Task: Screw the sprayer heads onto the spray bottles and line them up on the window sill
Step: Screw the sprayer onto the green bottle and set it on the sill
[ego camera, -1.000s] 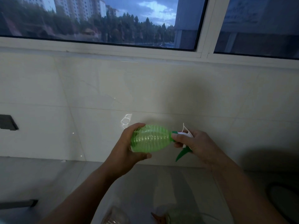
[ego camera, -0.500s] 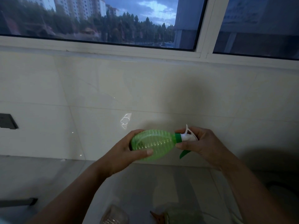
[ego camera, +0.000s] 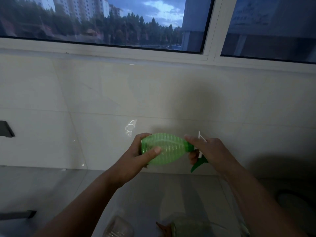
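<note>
My left hand [ego camera: 136,159] had its fingers [ego camera: 153,150] wrapped around the base end of the green ribbed spray bottle [ego camera: 165,149], thumb across the near side, gripping it firmly. The bottle lay on its side in mid-air, neck pointing toward three o'clock. My right hand [ego camera: 210,151] was closed over the sprayer head [ego camera: 199,155] at that neck, its fingers curled on the green collar, with the white body showing between them and the green trigger poking out toward five o'clock below the palm. A thin white piece stuck up at twelve o'clock from behind the knuckles. I could not tell whether the thread was fully seated.

Both forearms came in from six o'clock. Beyond the bottle, at twelve o'clock, rose a pale tiled wall [ego camera: 171,93], and above it the white window sill [ego camera: 119,53] under dark glass. Down at six o'clock, on the grey worktop [ego camera: 145,194], lay a clear bottle [ego camera: 118,227] and, just beside it, another bottle [ego camera: 188,227] with an orange part, both dim and blurred.
</note>
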Demonstrator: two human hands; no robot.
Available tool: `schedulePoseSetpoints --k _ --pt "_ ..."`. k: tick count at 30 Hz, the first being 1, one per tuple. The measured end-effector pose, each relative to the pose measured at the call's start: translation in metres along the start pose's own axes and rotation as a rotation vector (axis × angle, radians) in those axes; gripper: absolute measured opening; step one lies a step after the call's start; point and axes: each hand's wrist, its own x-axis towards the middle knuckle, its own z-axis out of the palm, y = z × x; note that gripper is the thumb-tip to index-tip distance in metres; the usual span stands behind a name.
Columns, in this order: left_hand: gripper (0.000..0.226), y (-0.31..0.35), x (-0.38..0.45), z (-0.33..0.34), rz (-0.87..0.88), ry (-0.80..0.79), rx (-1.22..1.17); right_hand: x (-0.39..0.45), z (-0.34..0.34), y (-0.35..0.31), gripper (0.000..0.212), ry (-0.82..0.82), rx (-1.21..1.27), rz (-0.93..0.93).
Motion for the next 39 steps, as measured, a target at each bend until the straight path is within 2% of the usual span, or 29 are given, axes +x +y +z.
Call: schedulePoseSetpoints --k 3,6,8,10,14,16,18,20,23,24,26,28,29,31,32,35,39 --pt "0.065 -0.001 0.001 0.001 0.060 -0.019 -0.015 0.003 0.004 0.004 0.043 0.073 0.037 0.080" --pt "0.061 0.003 -0.001 -0.002 0.037 0.056 -0.002 0.004 0.002 0.006 0.043 -0.048 -0.013 0.105" --pt "0.056 0.003 -0.001 -0.006 0.022 0.075 -0.003 0.003 -0.001 0.006 0.051 -0.136 -0.017 0.105" --pt "0.055 0.001 -0.001 -0.009 0.023 0.064 -0.031 0.004 -0.004 0.007 0.058 -0.164 -0.023 0.081" --pt "0.056 -0.003 -0.002 -0.013 0.045 0.028 -0.117 0.001 -0.003 0.004 0.058 -0.170 0.004 0.099" --pt "0.064 -0.005 -0.002 -0.018 0.053 0.010 -0.087 0.001 -0.001 0.001 0.058 -0.172 0.020 0.131" --pt "0.086 -0.007 0.000 -0.020 0.064 -0.002 0.050 0.000 0.004 -0.004 0.057 -0.160 0.071 0.164" --pt "0.110 -0.007 0.004 -0.018 0.139 0.069 0.266 -0.001 0.012 -0.013 0.055 -0.147 0.137 0.206" --pt "0.111 -0.007 0.009 -0.010 0.363 0.279 0.514 0.000 0.024 -0.028 0.049 -0.134 0.183 0.246" --pt "0.105 -0.009 0.010 -0.009 0.380 0.320 0.495 0.000 0.025 -0.033 0.050 -0.140 0.220 0.273" --pt "0.097 -0.013 0.011 -0.011 0.318 0.369 0.305 0.004 0.023 -0.044 0.066 -0.182 0.250 0.315" --pt "0.089 -0.007 0.013 -0.013 0.179 0.346 0.044 0.007 0.023 -0.056 0.074 -0.226 0.190 0.256" --pt "0.085 0.000 0.018 -0.012 0.102 0.305 -0.061 0.007 0.028 -0.061 0.071 -0.243 0.154 0.203" --pt "0.076 0.019 0.030 -0.010 -0.010 0.176 -0.238 0.011 0.039 -0.071 0.061 -0.301 0.040 -0.001" --pt "0.068 0.032 0.037 -0.011 -0.027 0.138 -0.291 0.016 0.047 -0.077 0.064 -0.316 -0.006 -0.120" --pt "0.063 0.064 0.059 -0.019 -0.019 0.146 -0.303 0.034 0.061 -0.097 0.085 -0.214 -0.082 -0.248" --pt "0.060 0.106 0.088 -0.039 -0.001 0.038 -0.188 0.068 0.071 -0.130 0.093 -0.024 -0.232 -0.342"
